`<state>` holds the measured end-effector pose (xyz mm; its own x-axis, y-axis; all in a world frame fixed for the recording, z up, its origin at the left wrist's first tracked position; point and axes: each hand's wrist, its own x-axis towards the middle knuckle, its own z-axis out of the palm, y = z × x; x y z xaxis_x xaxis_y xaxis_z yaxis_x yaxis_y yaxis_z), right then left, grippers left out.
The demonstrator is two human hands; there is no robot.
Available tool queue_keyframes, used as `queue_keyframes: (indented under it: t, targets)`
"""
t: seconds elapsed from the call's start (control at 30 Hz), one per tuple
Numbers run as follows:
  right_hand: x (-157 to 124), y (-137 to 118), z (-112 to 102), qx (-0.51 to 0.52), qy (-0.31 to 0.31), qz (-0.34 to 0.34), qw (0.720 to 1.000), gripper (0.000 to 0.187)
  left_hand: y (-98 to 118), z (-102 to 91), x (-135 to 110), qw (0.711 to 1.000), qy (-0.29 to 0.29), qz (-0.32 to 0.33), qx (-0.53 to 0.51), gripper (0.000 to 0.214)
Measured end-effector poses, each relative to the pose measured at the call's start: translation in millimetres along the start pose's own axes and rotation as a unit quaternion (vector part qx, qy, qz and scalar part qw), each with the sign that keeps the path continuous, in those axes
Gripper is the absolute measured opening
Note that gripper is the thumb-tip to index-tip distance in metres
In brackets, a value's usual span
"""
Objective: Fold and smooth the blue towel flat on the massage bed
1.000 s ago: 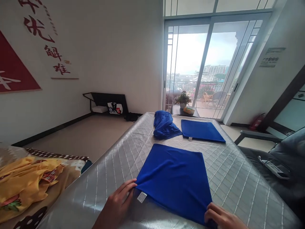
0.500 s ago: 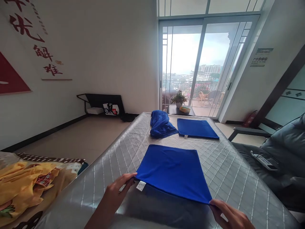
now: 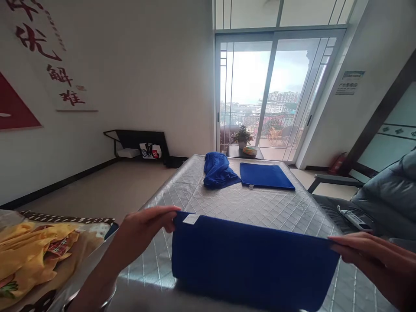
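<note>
A blue cushion cover hangs between my hands, its near face turned toward me and its upper edge stretched taut. My left hand pinches the upper left corner, close to a small white label. At the upper right corner the fingers of my right hand are closed on the fabric. Farther along the silver quilted surface lies a flat blue cushion cover. Beside it on the left is a crumpled heap of blue fabric.
To the left, yellow cloth lies on bedding. A dark armchair with a power strip is on the right. Past the far edge, a small table holds a potted plant before sliding glass doors.
Both hands have lifted the near edge of the cushion cover off the quilted surface. The cover has gone from lying flat to hanging upright, its label now at the top.
</note>
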<state>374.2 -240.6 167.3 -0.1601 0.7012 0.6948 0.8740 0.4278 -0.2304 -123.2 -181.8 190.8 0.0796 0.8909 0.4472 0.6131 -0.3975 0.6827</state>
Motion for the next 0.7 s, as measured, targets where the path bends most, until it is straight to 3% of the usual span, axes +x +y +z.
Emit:
queue_keyframes:
  t: [0.07, 0.2, 0.27, 0.33, 0.43, 0.5, 0.57, 0.7]
  targets:
    - [40, 1, 0, 0.018, -0.043, -0.012, 0.999, 0.032, -2, 7.2, 35, 0.999, -0.026, -0.017, -0.028, 0.037]
    - [114, 5, 11, 0.04, -0.088, 0.081, 0.992, 0.059, -4, 28.9, 106, 0.989, -0.044, -0.04, -0.138, 0.047]
    - [138, 7, 13, 0.021, -0.068, 0.105, 0.992, 0.067, 2, 34.7, 129, 0.98, -0.008, -0.032, -0.194, 0.052]
    - [150, 6, 10, -0.014, -0.017, 0.105, 0.994, 0.066, 11, 34.0, 136, 0.972, 0.041, -0.009, -0.232, 0.051]
    - [139, 0, 3, -0.043, 0.048, 0.068, 0.996, 0.054, 19, 28.5, 116, 0.969, 0.092, 0.012, -0.227, 0.042]
    - [114, -3, 10, -0.035, 0.055, 0.027, 0.997, 0.046, 11, 31.7, 89, 0.975, 0.085, 0.006, -0.207, 0.035]
    - [78, -2, 30, 0.016, 0.031, -0.006, 0.999, 0.038, -11, 46.3, 58, 0.978, 0.042, -0.017, -0.205, 0.035]
    - [0, 12, 92, 0.135, -0.071, 0.035, 0.988, 0.036, -69, 96.8, 5, 0.982, -0.092, -0.096, -0.136, 0.04]
